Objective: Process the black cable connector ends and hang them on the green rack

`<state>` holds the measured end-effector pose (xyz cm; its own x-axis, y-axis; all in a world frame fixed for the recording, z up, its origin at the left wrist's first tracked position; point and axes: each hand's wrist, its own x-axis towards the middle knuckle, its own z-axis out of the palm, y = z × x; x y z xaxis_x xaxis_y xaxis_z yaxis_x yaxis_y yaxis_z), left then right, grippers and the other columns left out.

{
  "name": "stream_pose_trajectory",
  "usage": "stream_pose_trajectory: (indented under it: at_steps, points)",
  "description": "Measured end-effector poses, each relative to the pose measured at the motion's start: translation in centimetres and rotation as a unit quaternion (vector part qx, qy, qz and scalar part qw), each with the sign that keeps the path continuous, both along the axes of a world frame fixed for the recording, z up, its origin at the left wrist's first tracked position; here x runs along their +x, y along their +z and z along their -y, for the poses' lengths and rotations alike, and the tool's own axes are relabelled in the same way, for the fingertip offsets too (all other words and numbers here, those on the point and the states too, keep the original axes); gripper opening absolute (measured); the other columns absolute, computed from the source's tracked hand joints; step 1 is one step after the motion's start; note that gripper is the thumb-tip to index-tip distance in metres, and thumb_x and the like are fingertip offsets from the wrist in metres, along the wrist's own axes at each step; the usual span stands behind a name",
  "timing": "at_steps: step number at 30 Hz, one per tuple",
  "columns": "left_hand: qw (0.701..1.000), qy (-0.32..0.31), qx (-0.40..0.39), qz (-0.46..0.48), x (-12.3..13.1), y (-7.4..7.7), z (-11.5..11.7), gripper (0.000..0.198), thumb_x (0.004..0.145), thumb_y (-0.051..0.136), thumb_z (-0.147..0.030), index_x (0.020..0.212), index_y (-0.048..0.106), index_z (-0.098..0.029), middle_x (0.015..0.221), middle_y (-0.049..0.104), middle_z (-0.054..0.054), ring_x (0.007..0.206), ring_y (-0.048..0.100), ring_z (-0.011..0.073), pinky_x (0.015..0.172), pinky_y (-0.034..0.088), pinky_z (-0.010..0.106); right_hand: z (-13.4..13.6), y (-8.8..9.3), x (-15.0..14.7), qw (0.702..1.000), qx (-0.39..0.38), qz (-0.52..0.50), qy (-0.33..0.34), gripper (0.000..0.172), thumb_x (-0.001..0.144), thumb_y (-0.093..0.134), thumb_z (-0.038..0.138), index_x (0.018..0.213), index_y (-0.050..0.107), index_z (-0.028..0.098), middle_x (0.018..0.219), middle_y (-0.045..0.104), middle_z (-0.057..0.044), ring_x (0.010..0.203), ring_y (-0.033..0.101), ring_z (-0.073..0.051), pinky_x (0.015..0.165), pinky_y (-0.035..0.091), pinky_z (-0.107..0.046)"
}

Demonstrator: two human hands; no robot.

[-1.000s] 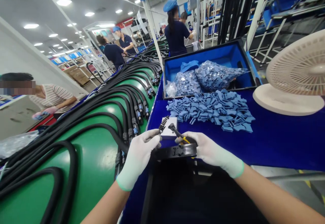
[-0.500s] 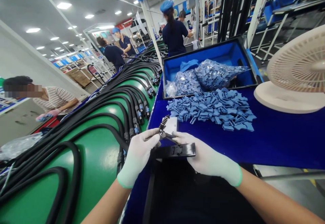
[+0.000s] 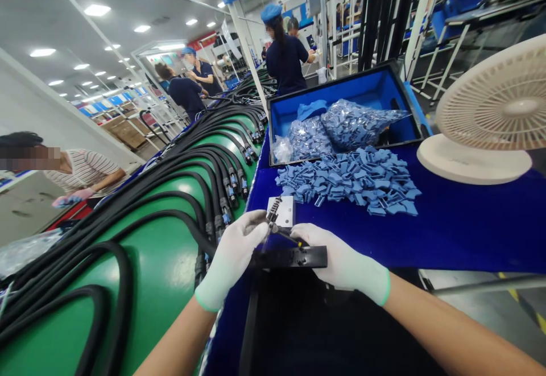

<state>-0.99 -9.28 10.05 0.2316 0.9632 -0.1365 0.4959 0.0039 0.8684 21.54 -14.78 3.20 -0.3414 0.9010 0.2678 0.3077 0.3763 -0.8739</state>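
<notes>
My left hand (image 3: 239, 252), in a white glove, pinches a small dark connector (image 3: 274, 211) with a row of metal contacts pointing up. My right hand (image 3: 326, 253), gloved the same way, is closed with its fingertips at a thin dark cable (image 3: 283, 231) that runs from beneath the connector. Part of the right hand is hidden behind a black bar (image 3: 309, 257), and a small yellow spot shows beside the fingers. Just beyond the connector lies a white metal block (image 3: 288, 212) with holes.
Loose blue plastic clips (image 3: 354, 180) are heaped behind the block, before a blue bin (image 3: 379, 89) of bagged clips. A beige fan (image 3: 473, 160) stands right. Thick black cables (image 3: 166, 197) cover the green table (image 3: 170, 279) at left. Several people work farther off.
The view has shifted slightly to the right. Both hands keep their hold near the black bar, with the connector now seen against the white block. A yellow spot shows by my right fingers.
</notes>
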Motion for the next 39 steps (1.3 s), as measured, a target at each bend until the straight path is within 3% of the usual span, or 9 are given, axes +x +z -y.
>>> stream_pose_trajectory:
  at_steps: [9, 13, 21, 23, 26, 31, 34, 36, 39]
  points:
    - [0.974, -0.093, 0.156, -0.139, 2.7, 0.5, -1.7, 0.038, 0.097, 0.057, -0.034, 0.13, 0.071, -0.023, 0.127, 0.074, 0.005, 0.118, 0.067, 0.0293, 0.108, 0.049, 0.038, -0.5, -0.6, 0.6, 0.998, -0.011, -0.064, 0.022, 0.067, 0.084, 0.059, 0.011, 0.15, 0.049, 0.021, 0.147, 0.062, -0.012, 0.133, 0.061, -0.029, 0.119, 0.045, -0.046]
    - [0.976, -0.095, 0.125, -0.15, 2.4, 0.1, -1.4, 0.042, 0.101, 0.049, -0.038, 0.134, 0.07, -0.022, 0.13, 0.073, 0.005, 0.119, 0.067, 0.0301, 0.107, 0.049, 0.038, -1.0, -0.6, 1.2, 0.997, -0.058, -0.001, 0.043, 0.039, 0.09, 0.064, 0.027, 0.129, 0.066, 0.022, 0.117, 0.076, -0.007, 0.1, 0.073, -0.026, 0.089, 0.056, -0.037]
    - [0.991, -0.036, 0.09, -0.093, 1.6, -1.1, -0.8, 0.046, 0.1, 0.053, -0.044, 0.141, 0.065, -0.026, 0.142, 0.067, 0.002, 0.133, 0.059, 0.0269, 0.118, 0.04, 0.037, -2.9, -4.5, -1.2, 0.991, -0.021, 0.119, -0.052, 0.021, 0.081, 0.074, 0.035, 0.088, 0.062, 0.02, 0.086, 0.071, -0.001, 0.075, 0.063, -0.019, 0.068, 0.039, -0.029]
    - [0.995, -0.039, 0.073, -0.056, 1.5, -1.3, -1.1, 0.048, 0.098, 0.058, -0.045, 0.14, 0.065, -0.021, 0.141, 0.067, 0.005, 0.135, 0.057, 0.0279, 0.122, 0.037, 0.039, -2.6, -3.9, -0.8, 0.992, -0.002, 0.121, -0.045, 0.015, 0.083, 0.07, 0.03, 0.089, 0.061, 0.02, 0.086, 0.07, -0.001, 0.076, 0.063, -0.019, 0.07, 0.04, -0.029]
    - [0.995, -0.058, -0.009, 0.077, 1.5, -2.0, -1.6, 0.052, 0.096, 0.066, -0.046, 0.137, 0.065, -0.015, 0.13, 0.07, 0.012, 0.12, 0.065, 0.0285, 0.111, 0.048, 0.041, -1.7, -2.4, 1.2, 0.987, 0.044, 0.156, -0.021, 0.011, 0.087, 0.066, 0.026, 0.096, 0.065, 0.018, 0.092, 0.071, -0.005, 0.083, 0.064, -0.022, 0.08, 0.046, -0.033]
    - [0.928, -0.016, -0.132, 0.349, 1.0, -3.7, -2.9, 0.047, 0.09, 0.078, -0.04, 0.129, 0.064, -0.018, 0.113, 0.069, 0.011, 0.097, 0.067, 0.0185, 0.087, 0.057, 0.029, -0.3, -1.5, 4.7, 0.947, 0.097, 0.284, -0.112, 0.04, 0.081, 0.063, 0.007, 0.12, 0.068, 0.013, 0.123, 0.068, -0.018, 0.122, 0.058, -0.034, 0.107, 0.042, -0.052]
    - [0.922, -0.016, -0.148, 0.358, 0.8, -3.5, -3.1, 0.055, 0.086, 0.082, -0.034, 0.134, 0.061, -0.02, 0.121, 0.068, 0.011, 0.101, 0.068, 0.0185, 0.091, 0.057, 0.03, 0.9, -1.3, 4.3, 0.976, 0.035, 0.176, -0.122, 0.059, 0.074, 0.08, 0.021, 0.131, 0.063, 0.018, 0.136, 0.063, -0.015, 0.126, 0.056, -0.036, 0.109, 0.044, -0.054]
    - [0.946, -0.032, -0.117, 0.301, 0.9, -2.8, -2.7, 0.06, 0.087, 0.079, -0.034, 0.141, 0.057, -0.02, 0.134, 0.066, 0.013, 0.112, 0.068, 0.0229, 0.098, 0.057, 0.034, 1.6, -1.1, 3.0, 0.99, -0.101, 0.031, -0.094, 0.06, 0.077, 0.079, 0.026, 0.133, 0.06, 0.024, 0.12, 0.07, -0.009, 0.103, 0.066, -0.028, 0.091, 0.055, -0.045]
    - [0.989, -0.088, -0.025, 0.112, 1.3, -1.6, -1.3, 0.05, 0.088, 0.074, -0.029, 0.137, 0.066, -0.022, 0.133, 0.069, 0.009, 0.122, 0.065, 0.0276, 0.11, 0.051, 0.039, 1.9, -1.0, 0.9, 0.958, -0.234, -0.146, -0.079, 0.049, 0.08, 0.071, 0.02, 0.127, 0.061, 0.026, 0.103, 0.072, -0.003, 0.082, 0.067, -0.02, 0.076, 0.056, -0.036]
